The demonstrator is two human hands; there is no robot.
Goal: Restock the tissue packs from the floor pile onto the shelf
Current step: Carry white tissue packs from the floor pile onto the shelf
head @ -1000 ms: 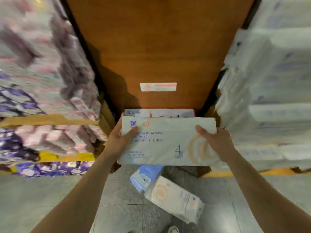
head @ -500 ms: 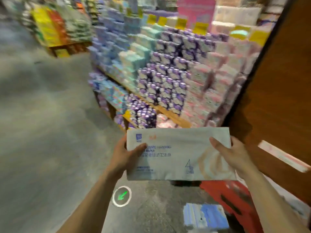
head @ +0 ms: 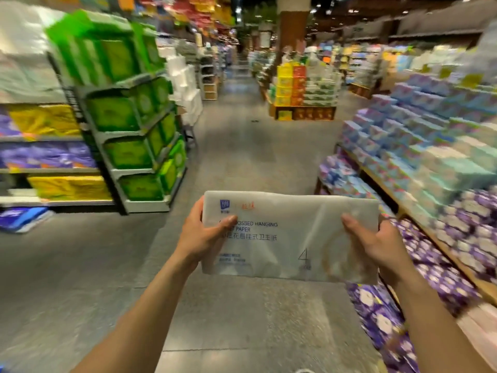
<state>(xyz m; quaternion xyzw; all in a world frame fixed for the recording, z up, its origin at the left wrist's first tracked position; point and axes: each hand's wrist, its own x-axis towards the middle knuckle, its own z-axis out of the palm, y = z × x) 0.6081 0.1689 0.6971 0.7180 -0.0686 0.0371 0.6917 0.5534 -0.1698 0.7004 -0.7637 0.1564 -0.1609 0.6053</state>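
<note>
The tissue pack (head: pixel 290 235) is held out front, dead centre of view, over the aisle floor (head: pixel 242 157) and touching no shelf. The left hand (head: pixel 200 238) grasps its 9 o'clock end, thumb across the printed face, and the right hand (head: pixel 376 243) clamps the 3 o'clock end the same way. It looks light and soft. The glossy, wrinkled film is probably slippery, and the middle would likely sag one-handed, so the ends are the sensible hold. Purple packs (head: pixel 470 211) line the 3 o'clock side.
</note>
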